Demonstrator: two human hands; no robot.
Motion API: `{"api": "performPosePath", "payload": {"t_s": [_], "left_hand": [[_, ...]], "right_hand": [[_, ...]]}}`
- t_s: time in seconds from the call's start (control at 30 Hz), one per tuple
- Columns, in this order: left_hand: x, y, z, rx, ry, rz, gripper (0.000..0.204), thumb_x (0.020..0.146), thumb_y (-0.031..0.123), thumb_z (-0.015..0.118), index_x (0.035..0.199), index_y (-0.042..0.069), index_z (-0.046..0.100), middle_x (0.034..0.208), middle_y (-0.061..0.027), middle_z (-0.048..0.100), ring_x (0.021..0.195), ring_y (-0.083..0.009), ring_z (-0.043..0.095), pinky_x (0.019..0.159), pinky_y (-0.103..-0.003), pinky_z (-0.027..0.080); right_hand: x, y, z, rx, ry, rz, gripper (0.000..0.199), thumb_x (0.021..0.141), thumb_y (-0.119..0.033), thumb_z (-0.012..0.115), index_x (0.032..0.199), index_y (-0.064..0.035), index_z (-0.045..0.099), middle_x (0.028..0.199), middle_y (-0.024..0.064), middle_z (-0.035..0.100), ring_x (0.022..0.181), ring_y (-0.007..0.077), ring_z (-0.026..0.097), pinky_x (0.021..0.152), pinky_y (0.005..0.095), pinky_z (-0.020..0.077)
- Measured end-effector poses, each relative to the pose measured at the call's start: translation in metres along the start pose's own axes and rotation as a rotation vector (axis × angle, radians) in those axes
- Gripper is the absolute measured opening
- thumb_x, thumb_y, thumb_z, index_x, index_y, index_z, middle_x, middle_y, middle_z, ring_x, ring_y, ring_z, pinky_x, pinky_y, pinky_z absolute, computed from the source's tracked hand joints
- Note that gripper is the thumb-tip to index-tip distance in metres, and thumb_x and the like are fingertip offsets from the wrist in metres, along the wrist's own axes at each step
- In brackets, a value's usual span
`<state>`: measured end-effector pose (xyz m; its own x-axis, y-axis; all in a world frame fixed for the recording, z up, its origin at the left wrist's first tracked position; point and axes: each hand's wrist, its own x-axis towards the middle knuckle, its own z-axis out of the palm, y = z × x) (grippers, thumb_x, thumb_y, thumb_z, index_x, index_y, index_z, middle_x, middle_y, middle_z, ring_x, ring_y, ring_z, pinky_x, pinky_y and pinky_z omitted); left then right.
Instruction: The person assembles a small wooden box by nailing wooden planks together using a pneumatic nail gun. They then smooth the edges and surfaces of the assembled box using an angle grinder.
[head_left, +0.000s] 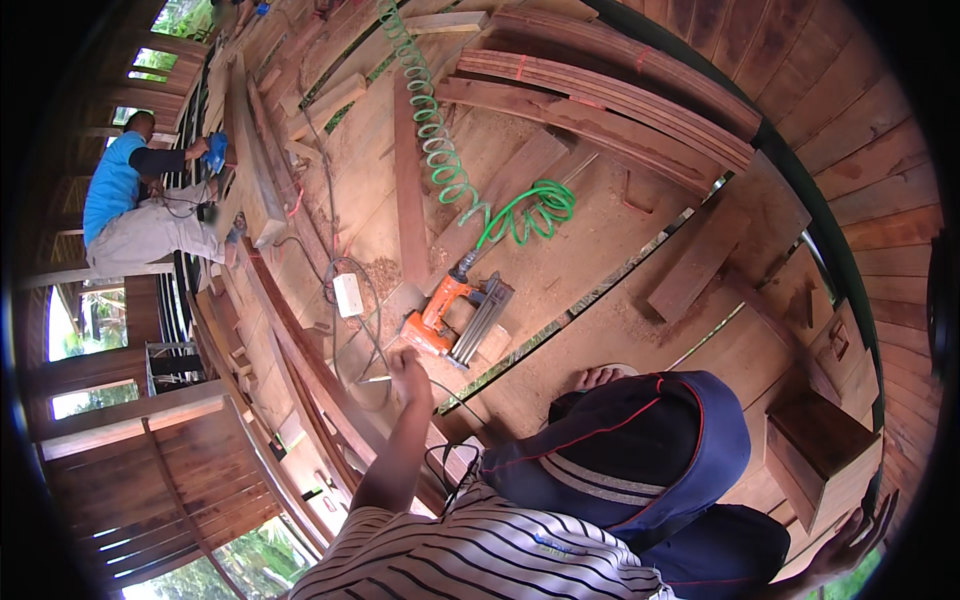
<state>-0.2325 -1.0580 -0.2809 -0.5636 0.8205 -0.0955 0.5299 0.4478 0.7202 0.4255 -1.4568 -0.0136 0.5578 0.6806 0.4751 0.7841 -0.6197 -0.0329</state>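
My left hand (408,378) reaches forward over the boards, its fingers curled together. A thin pale strip shows at its left side, but what the fingers hold, if anything, I cannot make out. Just ahead of it an orange nail gun (436,315) lies on its side, with a grey magazine. A green coiled air hose (440,165) runs from the gun to the far side. At the lower right, my right hand (858,545) is spread with nothing in it, near a wooden box-like piece (825,440).
Stacked brown planks (600,105) lie at the far right. A white power-strip-like block (348,295) sits among dark cables on the left. Long beams (255,170) extend along the left, where another person (150,190) in a blue shirt handles a blue tool. Gaps run between floorboards.
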Motion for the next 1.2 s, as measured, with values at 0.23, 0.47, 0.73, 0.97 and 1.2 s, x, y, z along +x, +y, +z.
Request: {"api": "performPosePath", "payload": {"t_s": [0.23,0.47,0.73,0.97,1.2], "left_hand": [[0.071,0.060,0.052,0.730,-0.655,0.568,0.042,0.087,0.037,0.075,0.114,0.005,0.071,0.106,-0.0206,0.073,0.100,-0.0377,0.070,0.089,-0.046,0.055],[0.066,0.058,0.063,0.771,-0.692,0.581,0.040,0.082,0.037,0.080,0.107,0.007,0.070,0.105,-0.0214,0.072,0.101,-0.0403,0.069,0.088,-0.052,0.053],[-0.016,0.218,-0.033,0.918,-0.078,1.509,0.025,0.084,0.019,0.070,0.109,0.013,0.068,0.109,-0.0084,0.067,0.116,-0.0276,0.061,0.118,-0.055,0.033],[-0.134,0.505,-0.040,0.828,0.299,2.754,0.024,0.085,0.020,0.066,0.109,0.018,0.069,0.114,0.0020,0.069,0.124,-0.0175,0.059,0.124,-0.053,0.029],[-0.393,0.590,0.003,-0.202,0.213,3.409,0.025,0.072,0.015,0.068,0.095,0.008,0.076,0.104,-0.0029,0.072,0.118,-0.0164,0.061,0.121,-0.053,0.036]], "right_hand": [[0.020,-0.016,0.001,0.046,-0.048,-0.125,0.050,0.108,-0.035,0.054,0.144,0.0000,0.056,0.151,0.0181,0.054,0.137,0.0390,0.053,0.113,0.0509,0.0424],[0.003,-0.039,-0.015,0.154,-0.148,-0.025,0.058,0.101,-0.045,0.060,0.139,-0.0013,0.058,0.145,0.0254,0.055,0.134,0.0480,0.052,0.112,0.0599,0.0400],[0.016,-0.058,-0.030,0.412,-0.075,-0.091,0.058,0.093,-0.046,0.069,0.125,0.0011,0.062,0.131,0.0247,0.061,0.122,0.0472,0.058,0.104,0.0580,0.0453],[0.078,-0.121,-0.033,1.099,-0.267,-0.293,0.072,0.088,-0.040,0.080,0.141,0.0018,0.054,0.129,0.0235,0.063,0.120,0.0404,0.063,0.102,0.0460,0.0510],[0.071,-0.195,0.000,1.193,0.200,0.077,0.087,0.088,-0.033,0.080,0.148,0.0094,0.034,0.129,0.0338,0.057,0.126,0.0433,0.058,0.107,0.0482,0.0481]]}}
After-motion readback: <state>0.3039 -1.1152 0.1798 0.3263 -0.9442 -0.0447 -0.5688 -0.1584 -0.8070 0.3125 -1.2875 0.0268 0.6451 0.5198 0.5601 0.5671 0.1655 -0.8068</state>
